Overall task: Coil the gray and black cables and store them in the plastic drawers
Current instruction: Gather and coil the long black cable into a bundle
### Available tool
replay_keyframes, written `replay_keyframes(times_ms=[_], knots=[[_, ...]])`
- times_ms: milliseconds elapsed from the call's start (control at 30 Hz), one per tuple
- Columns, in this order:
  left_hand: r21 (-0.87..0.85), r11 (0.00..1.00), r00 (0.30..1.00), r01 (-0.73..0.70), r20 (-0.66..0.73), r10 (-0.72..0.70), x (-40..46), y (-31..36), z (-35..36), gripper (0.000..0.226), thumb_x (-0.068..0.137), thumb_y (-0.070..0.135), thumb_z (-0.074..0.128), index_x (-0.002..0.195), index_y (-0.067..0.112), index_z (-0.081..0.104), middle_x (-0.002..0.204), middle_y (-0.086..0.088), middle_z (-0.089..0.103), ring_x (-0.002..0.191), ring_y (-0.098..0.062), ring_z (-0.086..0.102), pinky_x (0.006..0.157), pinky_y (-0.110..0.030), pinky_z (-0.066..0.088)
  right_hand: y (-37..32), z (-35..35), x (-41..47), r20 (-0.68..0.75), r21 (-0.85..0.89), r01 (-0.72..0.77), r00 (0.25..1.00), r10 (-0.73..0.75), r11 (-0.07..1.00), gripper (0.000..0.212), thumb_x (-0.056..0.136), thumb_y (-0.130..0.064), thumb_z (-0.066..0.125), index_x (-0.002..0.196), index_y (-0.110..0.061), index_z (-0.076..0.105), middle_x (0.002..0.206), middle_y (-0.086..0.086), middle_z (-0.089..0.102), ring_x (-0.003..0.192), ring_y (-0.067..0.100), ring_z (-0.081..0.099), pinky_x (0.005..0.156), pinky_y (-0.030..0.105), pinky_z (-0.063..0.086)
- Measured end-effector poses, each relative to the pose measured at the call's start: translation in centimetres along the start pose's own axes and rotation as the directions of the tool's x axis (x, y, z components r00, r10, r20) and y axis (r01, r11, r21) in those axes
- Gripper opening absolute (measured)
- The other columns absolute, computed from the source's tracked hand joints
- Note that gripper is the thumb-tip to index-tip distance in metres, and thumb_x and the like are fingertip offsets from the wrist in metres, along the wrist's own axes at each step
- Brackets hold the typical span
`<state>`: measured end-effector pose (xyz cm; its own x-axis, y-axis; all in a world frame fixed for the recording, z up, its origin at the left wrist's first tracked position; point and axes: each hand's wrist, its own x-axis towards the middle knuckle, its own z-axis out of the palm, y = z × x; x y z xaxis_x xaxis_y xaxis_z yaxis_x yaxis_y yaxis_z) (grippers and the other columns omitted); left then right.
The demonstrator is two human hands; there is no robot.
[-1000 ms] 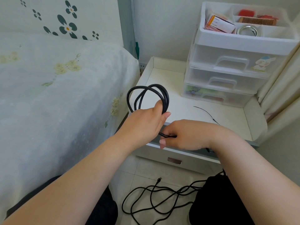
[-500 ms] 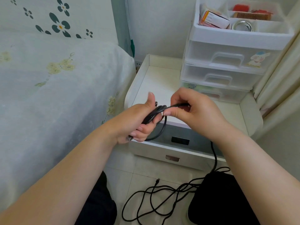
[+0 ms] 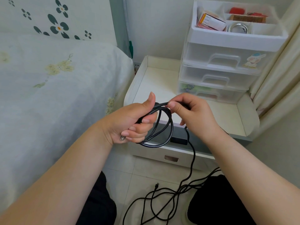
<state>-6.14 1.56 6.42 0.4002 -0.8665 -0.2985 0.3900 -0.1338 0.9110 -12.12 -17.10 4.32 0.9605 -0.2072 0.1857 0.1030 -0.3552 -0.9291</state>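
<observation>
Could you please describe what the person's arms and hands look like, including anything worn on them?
Both forearms are bare right to the bottom edge of the picture; no sleeves show. The left hand and right hand wear no gloves, and no rings, watch or bracelets are visible. The fingernails are short and look unpainted. Below the arms, dark clothing covers the person's legs.

Glossy black cable [image 3: 168, 127], translucent plastic drawers [image 3: 217, 69], soft cloth bedspread [image 3: 56, 88]

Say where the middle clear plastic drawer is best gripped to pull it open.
Grip the arched handle at the front centre of the middle clear plastic drawer, coming straight from the front with fingers hooked under the arch. It is the only protruding part, and the stacked drawers above and below block other sides.
</observation>
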Motion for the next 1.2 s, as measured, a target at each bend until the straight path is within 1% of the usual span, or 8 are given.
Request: replay_keyframes(times_ms=[167, 367, 533, 667, 833, 967, 1067, 1200], knots=[[-0.107, 0.994, 0.999, 0.017, 0.039, -0.013, 0.2, 0.1, 0.3, 0.062, 0.082, 0.072, 0.027, 0.052, 0.019, 0.038, 0.032, 0.009, 0.025, 0.021, -0.001, 0.02, 0.033, -0.015, 0.012, -0.5, 0.9, -0.5, 0.029, 0.242, -0.138, 0.99, 0.135, 0.96, 0.019, 0.095, -0.027, 0.053, 0.086, -0.013, 0.064, 0.099, 0.017, 0.068, 0.089, 0.023, 0.067, 0.067, 0.039, 0.058], [-0.374, 0.92, 0.988, -0.115, 0.049, 0.144, 0.5, 1.0, -0.2, 0.062, 0.085, 0.067, 0.027, 0.049, 0.019, 0.044, 0.027, 0.01, 0.032, 0.018, 0.001, 0.03, 0.03, -0.012, 0.014, -1.4, 2.7, -1.4, 0.311, 0.656, -0.436, 0.9, 0.306, 0.616, 0.076, 0.078, -0.065, 0.04, 0.128, -0.009, 0.051, 0.106, 0.014, 0.069, 0.08, 0.028, 0.069, 0.075, 0.043, 0.057], [-0.473, 0.863, 0.979, -0.176, 0.01, 0.205, 1.1, 0.8, 0.2, 0.067, 0.088, 0.069, 0.019, 0.049, 0.02, 0.044, 0.027, 0.009, 0.032, 0.017, -0.001, 0.031, 0.028, -0.015, 0.013, -1.4, 2.1, -1.0, 0.465, 0.758, -0.518, 0.855, 0.229, 0.397, 0.033, 0.073, -0.042, 0.068, 0.083, -0.012, 0.061, 0.06, -0.001, 0.058, 0.058, 0.015, 0.062, 0.069, 0.034, 0.057], [-0.522, 0.84, 0.973, -0.151, 0.071, 0.219, 1.5, 0.5, 0.6, 0.067, 0.084, 0.072, 0.021, 0.05, 0.02, 0.045, 0.027, 0.008, 0.036, 0.02, -0.003, 0.035, 0.03, -0.019, 0.022, -1.4, 1.3, -0.6, 0.527, 0.81, -0.543, 0.84, 0.129, 0.22, 0.04, 0.065, -0.053, 0.071, 0.064, -0.017, 0.056, 0.044, -0.009, 0.042, 0.04, 0.006, 0.046, 0.053, 0.025, 0.053], [-0.445, 0.888, 0.989, -0.117, 0.029, 0.145, 1.9, 0.2, 1.2, 0.063, 0.091, 0.061, 0.027, 0.045, 0.02, 0.041, 0.048, 0.005, 0.045, 0.042, -0.008, 0.05, 0.038, -0.017, 0.036, -2.2, 1.2, -0.5, 0.399, 0.788, -0.49, 0.867, 0.298, 0.372, 0.053, 0.086, -0.06, 0.045, 0.053, -0.02, 0.036, 0.036, -0.009, 0.024, 0.026, 0.004, 0.022, 0.034, 0.016, 0.028], [-0.462, 0.883, 0.98, -0.081, 0.125, 0.155, 1.8, 0.3, 1.2, 0.056, 0.096, 0.051, 0.031, 0.055, 0.019, 0.05, 0.042, 0.008, 0.037, 0.031, -0.002, 0.036, 0.037, -0.017, 0.022, -2.2, 1.5, -0.6, 0.311, 0.76, -0.45, 0.886, 0.344, 0.469, 0.054, 0.088, -0.059, 0.045, 0.052, -0.02, 0.035, 0.036, -0.008, 0.023, 0.027, 0.005, 0.021, 0.034, 0.018, 0.03], [-0.452, 0.886, 0.972, -0.1, 0.148, 0.185, 1.9, 0.5, 1.5, 0.055, 0.097, 0.047, 0.029, 0.096, 0.012, 0.072, 0.04, 0.008, 0.023, 0.027, -0.003, 0.021, 0.035, -0.016, 0.017, -1.6, 1.6, -0.4, 0.273, 0.697, -0.436, 0.896, 0.351, 0.57, 0.054, 0.081, -0.067, 0.043, 0.056, -0.019, 0.039, 0.04, -0.005, 0.03, 0.032, 0.009, 0.032, 0.045, 0.024, 0.045], [-0.463, 0.88, 0.972, -0.106, 0.137, 0.19, 1.8, 0.6, 1.7, 0.054, 0.097, 0.04, 0.031, 0.128, 0.003, 0.057, 0.044, 0.008, 0.018, 0.029, -0.004, 0.017, 0.035, -0.016, 0.017, -1.0, 1.0, 0.0, 0.195, 0.496, -0.339, 0.94, 0.279, 0.799, 0.059, 0.073, -0.072, 0.038, 0.065, -0.014, 0.046, 0.055, 0.004, 0.058, 0.047, 0.021, 0.058, 0.07, 0.04, 0.049]])
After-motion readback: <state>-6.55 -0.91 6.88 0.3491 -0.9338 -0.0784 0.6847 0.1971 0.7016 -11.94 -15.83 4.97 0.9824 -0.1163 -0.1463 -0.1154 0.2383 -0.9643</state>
